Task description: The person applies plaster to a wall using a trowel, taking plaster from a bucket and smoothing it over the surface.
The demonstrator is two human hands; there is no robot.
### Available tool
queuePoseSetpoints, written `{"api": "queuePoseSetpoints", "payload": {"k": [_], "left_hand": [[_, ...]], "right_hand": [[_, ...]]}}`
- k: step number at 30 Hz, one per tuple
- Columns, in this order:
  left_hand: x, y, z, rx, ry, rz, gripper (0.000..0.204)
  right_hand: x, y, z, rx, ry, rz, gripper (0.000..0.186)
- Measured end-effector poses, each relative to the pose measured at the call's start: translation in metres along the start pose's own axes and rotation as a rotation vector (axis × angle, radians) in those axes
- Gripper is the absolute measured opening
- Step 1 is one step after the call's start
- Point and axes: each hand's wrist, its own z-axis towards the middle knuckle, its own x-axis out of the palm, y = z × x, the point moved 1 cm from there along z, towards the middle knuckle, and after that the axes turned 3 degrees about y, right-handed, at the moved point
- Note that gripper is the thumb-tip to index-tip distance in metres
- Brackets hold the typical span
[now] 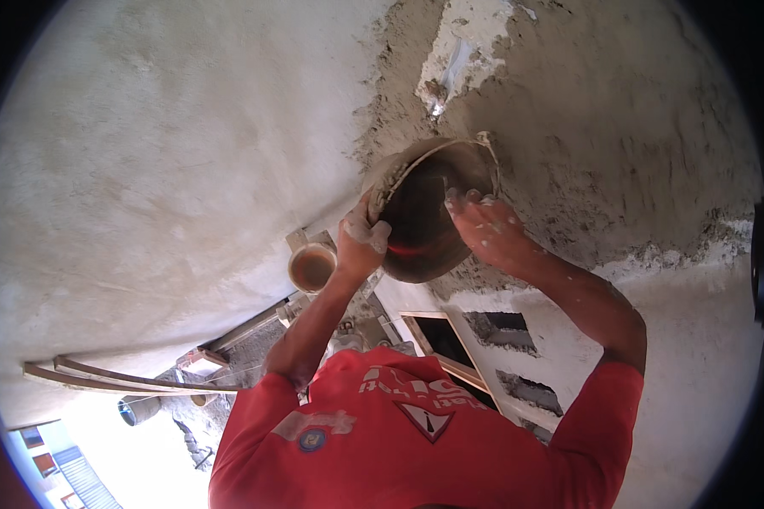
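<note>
A round bucket [396, 180] is tilted with its dark mouth facing me, and mortar crusts its rim. Its thin handle [489, 146] lies along the upper right edge. My left hand [362, 240], smeared with pale mortar, is closed round the bucket's left rim. My right hand [490, 227] reaches over the right side of the mouth with its fingers curled and spattered white. Something thin shows at those fingertips inside the bucket, too dark to name. The bucket's contents are lost in shadow.
Damp brown mortar [586, 119] covers the wall beyond the bucket, around a pale bare patch [463, 55]. A smaller bucket [293, 270] with brownish contents stands left of my left forearm. Long wooden strips [136, 383] jut out at lower left, and recessed openings [501, 331] sit at right.
</note>
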Motion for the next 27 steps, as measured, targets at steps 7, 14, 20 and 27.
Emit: {"api": "queuePoseSetpoints", "payload": {"k": [7,14,20,27], "left_hand": [[0.007,0.014,-0.001,0.08,-0.073,0.023,0.062],[0.026,0.028,-0.011,0.266,-0.094,0.319,0.067],[0.025,0.015,-0.017,0.163,-0.138,0.156,0.066],[0.02,0.031,-0.028,0.232,-0.058,0.244,0.066]], "right_hand": [[0.064,0.004,-0.035,-0.507,-0.328,0.04,0.049],[0.021,0.008,0.005,0.002,-0.118,-0.172,0.033],[0.054,-0.005,0.017,-0.208,0.199,0.276,0.017],[0.049,0.012,0.009,-0.17,0.558,0.729,0.029]]}}
